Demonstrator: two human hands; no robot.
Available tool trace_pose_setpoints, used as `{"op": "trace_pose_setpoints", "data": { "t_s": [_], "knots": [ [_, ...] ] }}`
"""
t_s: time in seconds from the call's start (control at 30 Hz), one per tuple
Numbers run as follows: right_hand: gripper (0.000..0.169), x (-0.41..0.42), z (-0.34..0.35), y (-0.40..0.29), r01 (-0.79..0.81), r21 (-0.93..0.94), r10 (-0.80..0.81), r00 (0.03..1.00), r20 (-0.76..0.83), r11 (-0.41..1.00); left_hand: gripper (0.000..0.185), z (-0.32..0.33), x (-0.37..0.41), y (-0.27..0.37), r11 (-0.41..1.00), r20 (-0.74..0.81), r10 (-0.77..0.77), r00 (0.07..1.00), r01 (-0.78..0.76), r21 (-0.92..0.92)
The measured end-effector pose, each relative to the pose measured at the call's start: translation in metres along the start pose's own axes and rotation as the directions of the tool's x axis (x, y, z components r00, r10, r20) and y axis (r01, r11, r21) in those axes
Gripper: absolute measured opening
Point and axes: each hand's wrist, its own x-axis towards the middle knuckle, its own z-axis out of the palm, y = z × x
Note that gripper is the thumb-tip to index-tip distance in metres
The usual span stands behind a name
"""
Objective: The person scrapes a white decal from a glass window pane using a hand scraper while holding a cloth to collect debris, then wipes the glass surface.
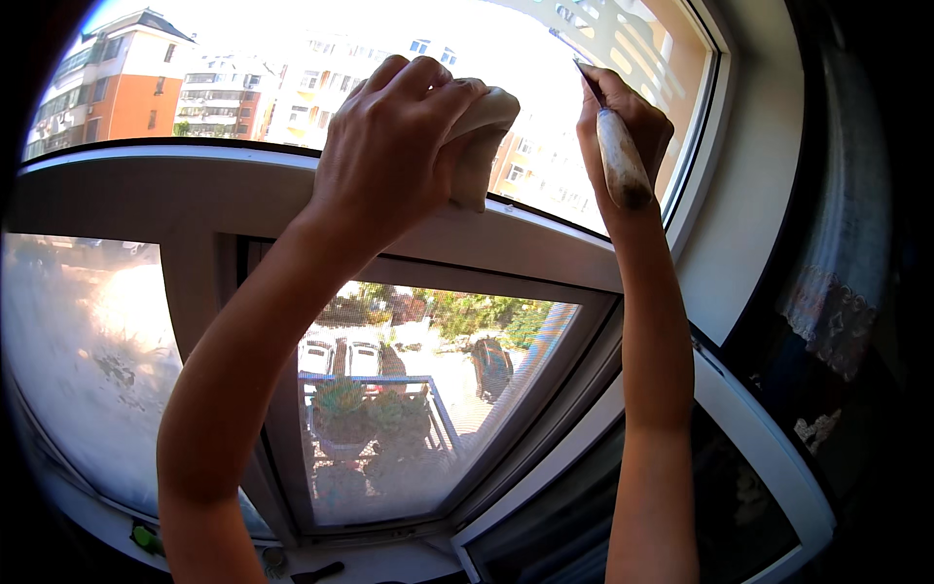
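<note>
My left hand (pixel 390 139) grips a folded pale cloth (pixel 481 146) in front of the lower edge of the upper window pane (pixel 503 36). Whether the cloth touches the glass, I cannot tell. Farther right, my right hand (pixel 635 117) holds a scraper (pixel 620 157) by its worn, light-coloured handle, stained dark at the butt. Its thin blade points up and left towards the glass; the tip is lost in the glare. Whitish patterned patches (pixel 635 44) show on the pane's upper right, close to the blade.
Below is a screened window (pixel 438 409). An open casement sash (pixel 759 474) angles inward at lower right. The sill bears a dark-handled tool (pixel 317 573) and a green object (pixel 146 539). A lace-edged curtain (pixel 832 314) hangs at right. At left, a pane (pixel 80 365) looks cloudy.
</note>
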Motion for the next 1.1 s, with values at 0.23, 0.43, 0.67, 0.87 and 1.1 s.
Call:
{"op": "trace_pose_setpoints", "data": {
  "t_s": [0.23,0.43,0.67,0.87,1.1],
  "knots": [
    [0.013,-0.008,0.006,0.000,0.029,-0.021,-0.030,0.999,-0.044,0.999,0.032,0.001,-0.001,-0.001,0.999,0.004,0.020,1.000,-0.021,0.031],
    [0.014,-0.016,0.011,0.001,0.076,0.030,-0.073,0.994,-0.077,0.997,0.036,-0.001,0.000,-0.002,0.999,0.003,0.030,1.000,-0.030,0.033],
    [0.017,-0.010,0.003,0.001,0.017,0.044,-0.016,1.000,-0.020,0.999,0.032,0.000,0.000,0.001,1.000,0.003,0.002,1.000,-0.002,0.007],
    [0.015,0.001,0.001,0.000,0.024,-0.006,-0.023,1.000,0.017,1.000,0.032,-0.001,-0.001,0.000,1.000,0.008,-0.005,1.000,0.005,0.022],
    [0.021,-0.010,0.013,0.007,0.132,-0.049,-0.136,0.987,-0.081,0.990,0.035,0.000,-0.001,-0.001,0.999,0.003,0.023,1.000,-0.023,0.043]
  ]
}}
